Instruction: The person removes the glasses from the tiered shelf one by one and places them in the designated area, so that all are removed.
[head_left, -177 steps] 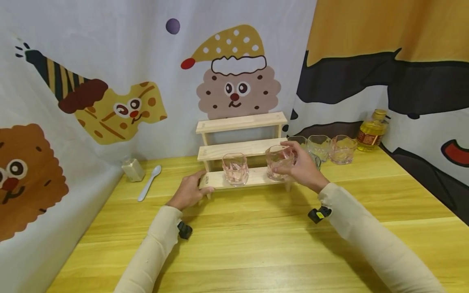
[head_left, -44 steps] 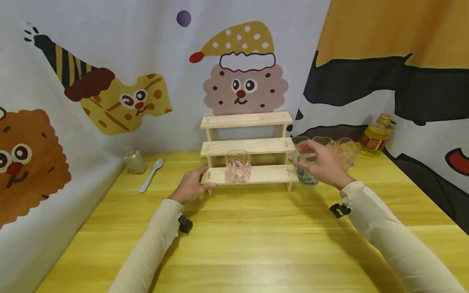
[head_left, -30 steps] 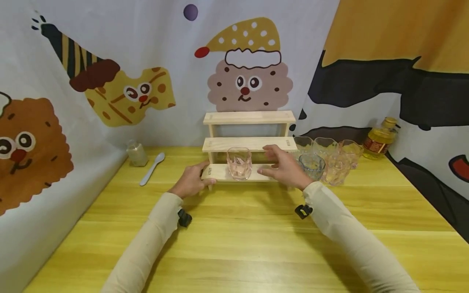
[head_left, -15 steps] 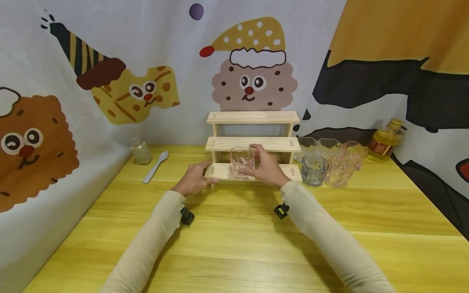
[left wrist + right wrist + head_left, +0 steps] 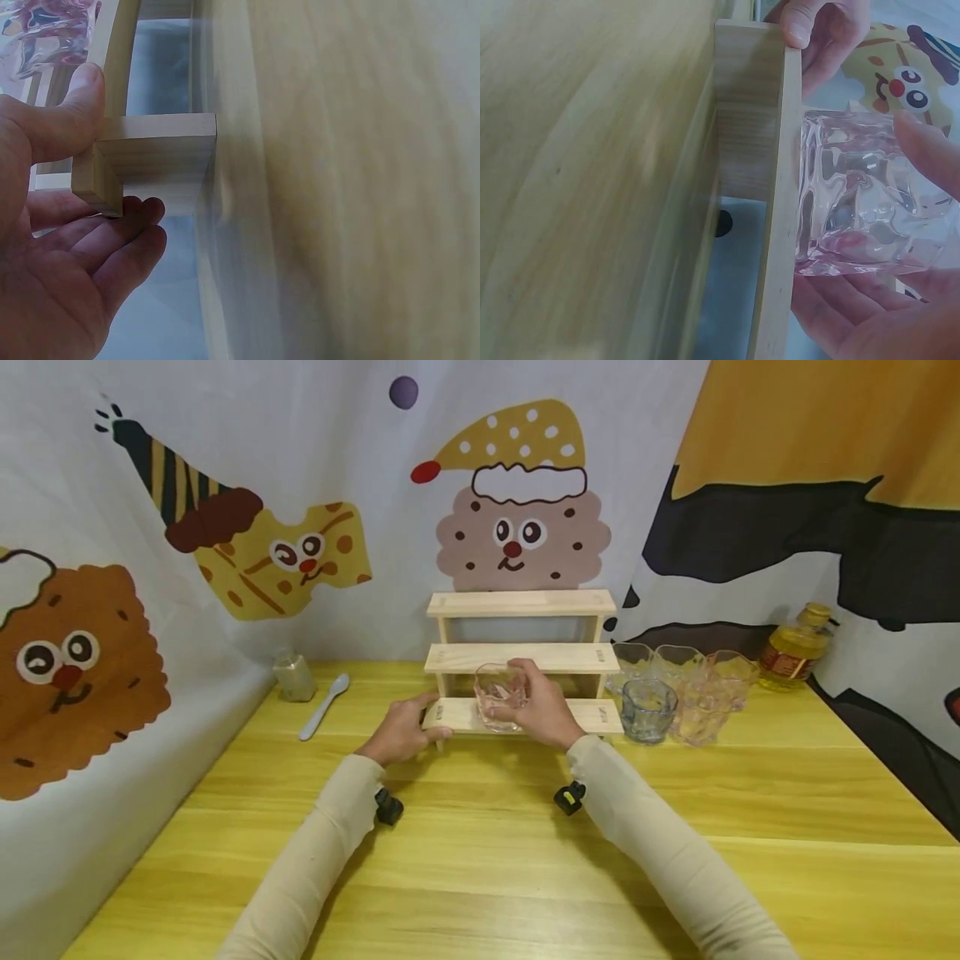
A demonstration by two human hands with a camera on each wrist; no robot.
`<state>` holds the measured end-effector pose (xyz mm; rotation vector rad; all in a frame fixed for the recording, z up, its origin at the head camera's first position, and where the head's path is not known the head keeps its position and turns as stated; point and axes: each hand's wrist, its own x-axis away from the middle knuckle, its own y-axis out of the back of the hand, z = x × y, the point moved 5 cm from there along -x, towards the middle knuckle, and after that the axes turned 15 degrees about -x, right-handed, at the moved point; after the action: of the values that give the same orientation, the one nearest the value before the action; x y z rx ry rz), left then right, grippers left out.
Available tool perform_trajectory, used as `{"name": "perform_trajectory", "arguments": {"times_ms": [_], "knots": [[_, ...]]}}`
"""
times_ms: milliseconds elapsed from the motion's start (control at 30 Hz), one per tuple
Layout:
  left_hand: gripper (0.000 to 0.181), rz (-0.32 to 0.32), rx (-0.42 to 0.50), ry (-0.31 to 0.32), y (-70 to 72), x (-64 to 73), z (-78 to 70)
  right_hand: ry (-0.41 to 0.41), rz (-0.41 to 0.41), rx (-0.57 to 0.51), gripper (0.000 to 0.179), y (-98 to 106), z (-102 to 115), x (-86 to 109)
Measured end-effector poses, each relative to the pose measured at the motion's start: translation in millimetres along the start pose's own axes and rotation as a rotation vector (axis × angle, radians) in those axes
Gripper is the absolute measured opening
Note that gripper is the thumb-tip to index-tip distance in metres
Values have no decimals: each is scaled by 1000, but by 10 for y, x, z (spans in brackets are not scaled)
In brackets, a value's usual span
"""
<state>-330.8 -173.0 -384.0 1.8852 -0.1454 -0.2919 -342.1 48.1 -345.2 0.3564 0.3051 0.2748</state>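
Observation:
A three-step wooden rack (image 5: 521, 656) stands against the back curtain. At the left end of its lowest step, my left hand (image 5: 400, 729) grips the board, thumb (image 5: 84, 94) on top and fingers curled beneath. A clear pink faceted glass (image 5: 489, 693) stands upright on that same step, left of its middle. My right hand (image 5: 546, 708) holds this glass from the right, thumb on the near side and fingers behind. In the right wrist view the base of the glass (image 5: 862, 195) meets the board, between thumb and fingers.
Right of the rack stand several glasses: a blue one (image 5: 649, 714) in front, a pink one (image 5: 699, 718) beside it, others behind. An oil bottle (image 5: 791, 652) is at the far right. A small jar (image 5: 294, 677) and a pale spoon (image 5: 324, 707) lie at left.
Earlier two pink glasses stood on the lowest step. My right hand moved one to the group at right, let go, came back left and took hold of the other. The left hand stayed.

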Motion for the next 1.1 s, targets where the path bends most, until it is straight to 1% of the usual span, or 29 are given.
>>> {"name": "perform_trajectory", "arguments": {"times_ms": [100, 267, 533, 700, 867, 1000, 1100], "knots": [[71, 10, -7, 2, 13, -1, 10, 13, -16, -16, 83, 1, -7, -8], [72, 10, -3, 4, -13, -17, 6, 25, -21, -24, 83, 34, -24, 8], [73, 11, 22, 9, -14, -24, 13, 50, -5, -29, 83, 172, 36, 84], [73, 15, 28, 7, -13, -21, 26, 44, -10, -30, 83, 367, 78, 176], [73, 16, 47, 14, -11, -22, 31, 60, -16, -33, 80, 608, 132, 277], [72, 25, 59, 33, -19, -19, 38, 60, -32, -7, 78, 815, 178, 377], [72, 31, 67, 33, -20, -14, 32, 52, -58, 41, 79, 981, 197, 454]]}}
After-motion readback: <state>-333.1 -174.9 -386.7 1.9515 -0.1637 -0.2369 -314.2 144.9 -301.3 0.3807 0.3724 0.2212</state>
